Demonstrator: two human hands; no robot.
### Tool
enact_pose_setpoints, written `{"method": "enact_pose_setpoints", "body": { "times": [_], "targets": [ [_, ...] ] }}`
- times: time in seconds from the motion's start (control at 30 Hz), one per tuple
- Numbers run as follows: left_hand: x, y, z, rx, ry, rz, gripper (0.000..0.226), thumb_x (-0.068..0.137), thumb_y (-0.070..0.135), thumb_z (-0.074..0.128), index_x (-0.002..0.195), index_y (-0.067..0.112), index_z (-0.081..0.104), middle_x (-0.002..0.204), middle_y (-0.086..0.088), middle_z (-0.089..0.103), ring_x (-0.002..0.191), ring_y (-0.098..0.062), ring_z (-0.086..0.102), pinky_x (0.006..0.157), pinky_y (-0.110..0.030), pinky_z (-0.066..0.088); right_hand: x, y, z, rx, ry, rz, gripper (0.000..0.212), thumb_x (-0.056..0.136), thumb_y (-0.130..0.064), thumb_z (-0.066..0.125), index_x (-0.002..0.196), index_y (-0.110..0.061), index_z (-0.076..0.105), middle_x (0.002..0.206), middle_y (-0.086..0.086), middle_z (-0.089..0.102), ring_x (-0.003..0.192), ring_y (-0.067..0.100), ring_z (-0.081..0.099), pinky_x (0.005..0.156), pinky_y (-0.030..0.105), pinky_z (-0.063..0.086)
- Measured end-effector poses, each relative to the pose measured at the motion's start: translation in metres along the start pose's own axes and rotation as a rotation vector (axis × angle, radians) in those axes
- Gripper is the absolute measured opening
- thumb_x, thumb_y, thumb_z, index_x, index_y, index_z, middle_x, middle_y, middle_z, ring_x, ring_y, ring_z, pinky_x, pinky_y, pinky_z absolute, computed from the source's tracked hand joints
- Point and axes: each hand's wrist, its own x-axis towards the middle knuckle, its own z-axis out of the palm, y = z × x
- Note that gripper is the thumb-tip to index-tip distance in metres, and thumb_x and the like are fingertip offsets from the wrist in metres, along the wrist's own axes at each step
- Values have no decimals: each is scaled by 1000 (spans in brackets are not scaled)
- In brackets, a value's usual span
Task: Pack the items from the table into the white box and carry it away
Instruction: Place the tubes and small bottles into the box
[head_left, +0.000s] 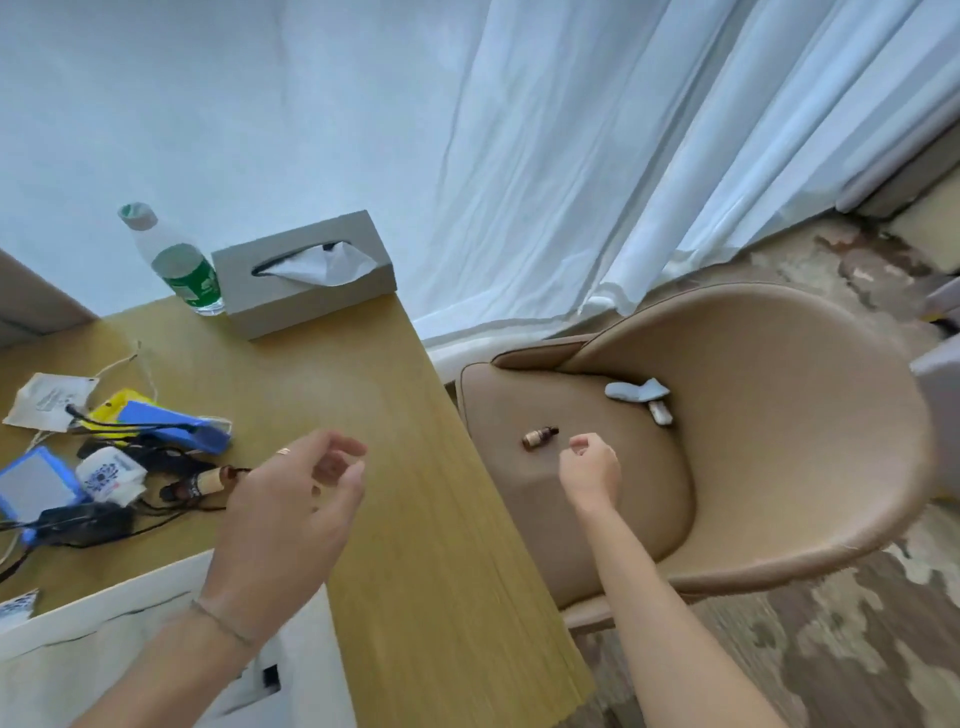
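Head view: left hand (291, 499) is held relaxed, empty, above the tabletop (415, 519); right hand (592, 470), loosely curled, empty, is positioned near a small brown bottle (540, 436) on the chair seat (597, 519).

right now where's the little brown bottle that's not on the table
In the head view the small brown bottle lies on its side on the tan chair's seat, right of the table, just left of the right hand.

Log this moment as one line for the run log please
left hand: over table, holds nothing | right hand: over chair beside small brown bottle | white box: near table edge
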Motion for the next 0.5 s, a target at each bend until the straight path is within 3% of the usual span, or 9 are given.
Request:
{"method": "enact_pose_setpoints", "body": {
  "times": [0.17, 0.23, 0.3, 0.37, 0.5],
  "targets": [
    [67, 42, 107, 129, -250, 74, 11, 93, 30, 62, 102, 34, 65, 91, 18, 64, 90, -2, 61, 74, -27, 51, 64, 29, -2, -17, 3, 21, 30, 93, -16, 56, 121, -19, 65, 123, 10, 60, 115, 30, 58, 93, 38, 49],
    [87, 50, 150, 165, -335, 118, 14, 93, 28, 58, 105, 32, 65, 93, 16, 63, 89, -3, 59, 72, -20, 48, 88, 39, -2, -24, -9, 19, 32, 92, -16, 55, 122, -21, 64, 123, 9, 59, 114, 30, 58, 91, 38, 49],
    [105, 53, 188, 205, -412, 143, 18, 93, 29, 55, 108, 32, 64, 95, 15, 63, 90, -4, 59, 75, -26, 51, 107, 48, 0, -36, -30, 14, 33, 92, -16, 55, 124, -23, 62, 122, 6, 58, 112, 29, 59, 89, 38, 49],
    [120, 52, 219, 248, -471, 150, 20, 92, 29, 53, 110, 31, 63, 98, 14, 63, 94, -8, 59, 82, -34, 54, 124, 55, 7, -51, -51, -7, 35, 91, -15, 53, 123, -24, 61, 120, 4, 57, 109, 27, 59, 86, 37, 49],
    [148, 43, 268, 308, -517, 151, 21, 92, 29, 54, 112, 29, 62, 101, 12, 62, 92, -10, 60, 83, -31, 53, 151, 64, 32, -81, -110, -57, 36, 89, -13, 54, 122, -25, 63, 119, 2, 58, 108, 26, 60, 87, 36, 50]
  ]
}}
